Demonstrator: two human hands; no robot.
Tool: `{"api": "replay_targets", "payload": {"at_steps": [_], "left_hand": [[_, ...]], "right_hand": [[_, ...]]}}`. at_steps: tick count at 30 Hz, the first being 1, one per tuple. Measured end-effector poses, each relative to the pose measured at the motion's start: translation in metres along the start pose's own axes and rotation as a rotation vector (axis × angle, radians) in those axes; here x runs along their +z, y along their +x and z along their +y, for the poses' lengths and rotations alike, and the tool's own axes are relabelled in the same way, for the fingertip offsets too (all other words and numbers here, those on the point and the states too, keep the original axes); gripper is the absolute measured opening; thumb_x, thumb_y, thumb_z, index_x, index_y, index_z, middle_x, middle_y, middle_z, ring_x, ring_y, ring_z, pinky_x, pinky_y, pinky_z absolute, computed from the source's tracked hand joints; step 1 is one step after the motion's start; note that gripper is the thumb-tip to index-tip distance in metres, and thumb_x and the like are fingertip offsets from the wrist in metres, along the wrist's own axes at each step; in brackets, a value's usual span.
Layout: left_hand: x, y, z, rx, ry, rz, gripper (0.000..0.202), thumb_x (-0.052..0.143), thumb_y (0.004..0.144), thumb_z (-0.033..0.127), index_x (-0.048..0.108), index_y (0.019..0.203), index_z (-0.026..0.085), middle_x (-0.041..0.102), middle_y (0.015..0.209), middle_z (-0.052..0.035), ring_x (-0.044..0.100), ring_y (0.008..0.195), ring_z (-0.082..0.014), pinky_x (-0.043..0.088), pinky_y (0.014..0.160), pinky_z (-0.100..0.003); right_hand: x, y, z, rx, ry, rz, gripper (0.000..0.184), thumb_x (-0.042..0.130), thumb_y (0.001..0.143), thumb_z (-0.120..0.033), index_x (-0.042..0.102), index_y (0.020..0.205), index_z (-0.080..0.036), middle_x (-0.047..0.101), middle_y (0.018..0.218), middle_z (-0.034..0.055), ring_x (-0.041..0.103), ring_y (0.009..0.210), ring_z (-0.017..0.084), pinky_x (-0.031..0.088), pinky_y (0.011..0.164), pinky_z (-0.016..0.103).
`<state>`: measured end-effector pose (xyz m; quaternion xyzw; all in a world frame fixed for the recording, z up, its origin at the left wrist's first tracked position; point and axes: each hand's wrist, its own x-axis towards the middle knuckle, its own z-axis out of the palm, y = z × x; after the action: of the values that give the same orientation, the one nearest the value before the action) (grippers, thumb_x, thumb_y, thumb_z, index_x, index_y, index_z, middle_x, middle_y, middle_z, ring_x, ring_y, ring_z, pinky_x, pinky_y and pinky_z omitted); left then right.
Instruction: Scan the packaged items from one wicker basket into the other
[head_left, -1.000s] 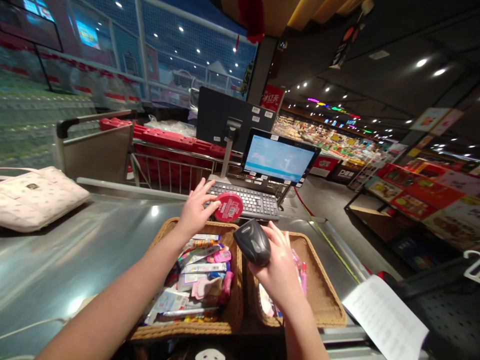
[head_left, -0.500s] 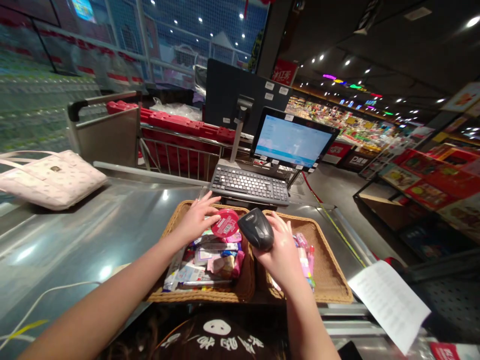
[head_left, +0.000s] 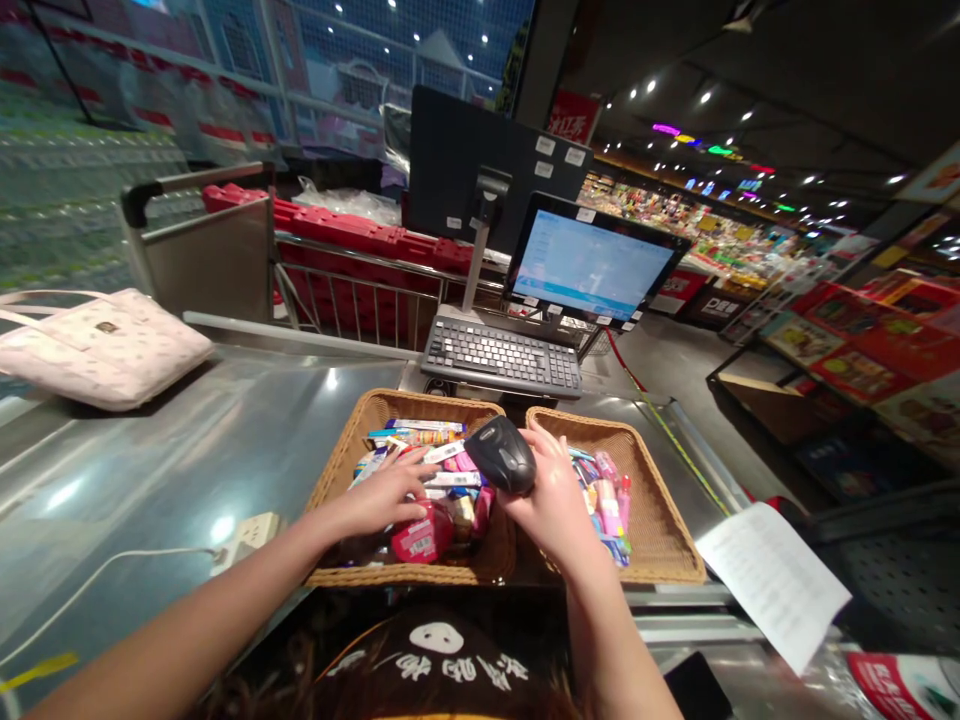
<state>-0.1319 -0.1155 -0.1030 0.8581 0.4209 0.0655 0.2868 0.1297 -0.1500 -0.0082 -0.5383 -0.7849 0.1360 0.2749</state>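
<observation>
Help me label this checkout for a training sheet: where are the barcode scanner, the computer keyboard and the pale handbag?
Barcode scanner [head_left: 501, 455]: head view, top of its black housing.
Computer keyboard [head_left: 501, 357]: head view, middle of its keys.
Pale handbag [head_left: 112, 350]: head view, its patterned side.

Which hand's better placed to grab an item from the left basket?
Left, likely: the left hand is over the left basket, close by the red item; its grip is unclear. The right hand is occupied holding the black scanner.
</observation>
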Motion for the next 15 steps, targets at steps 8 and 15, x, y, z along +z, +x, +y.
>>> {"api": "replay_targets", "payload": {"at_steps": [8, 15], "left_hand": [[0.004, 0.011, 0.024, 0.117, 0.148, 0.019, 0.016, 0.062, 0.086, 0.032, 0.072, 0.096, 0.026, 0.038, 0.155, -0.0039, 0.02, 0.148, -0.0332, 0.004, 0.117, -0.065], [-0.008, 0.052, 0.048, 0.162, 0.16, 0.126, 0.032, 0.056, 0.091, 0.04, 0.065, 0.121, 0.031, 0.037, 0.156, -0.0046, 0.021, 0.148, -0.034, 0.012, 0.115, -0.066]], "right_hand": [[-0.018, -0.012, 0.02, -0.014, -0.032, 0.106, 0.04, 0.065, 0.071, -0.018, 0.065, 0.11, -0.022, 0.062, 0.125, 0.0097, 0.043, 0.135, 0.034, 0.031, 0.113, 0.058], [-0.052, -0.035, 0.055, 0.081, -0.144, 0.259, 0.041, 0.063, 0.07, -0.017, 0.063, 0.111, -0.02, 0.063, 0.123, 0.0116, 0.046, 0.134, 0.035, 0.035, 0.111, 0.057]]}}
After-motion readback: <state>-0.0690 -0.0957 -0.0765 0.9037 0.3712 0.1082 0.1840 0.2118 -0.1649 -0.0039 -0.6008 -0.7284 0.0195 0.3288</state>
